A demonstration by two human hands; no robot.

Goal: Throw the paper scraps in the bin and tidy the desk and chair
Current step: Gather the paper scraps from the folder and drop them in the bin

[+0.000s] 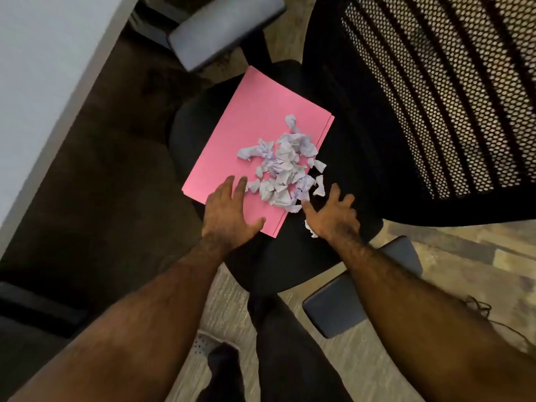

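Looking down, the biggest thing is the black office chair with a mesh back (435,97). Its round black seat (342,175) sits in the middle, and the mesh back rises on the right. Two grey padded armrests show, one at the top (223,30) and one near the bottom right (362,288). A white desk edge (37,91) runs along the left side. The floor (464,268) is pale wood planks.

A flat pink paper folder (246,134) lies on the seat, turned at a slant. On the folder sits a heap of crumpled white paper scraps (282,166). Most of the scraps are on the pink folder. A few lie over its right edge on the black seat. One small scrap (310,229) lies apart on the seat, just beside the right wrist.

The left hand (229,210) is spread wide with the palm down. It rests on the near corner of the folder, and its fingertips are just beside the heap. It holds nothing. The right hand (333,213) is also spread wide, with fingers apart. It is over the seat, just right of the heap, and its thumb is close to the nearest scraps. It holds nothing too. Both bare arms reach in from the bottom.
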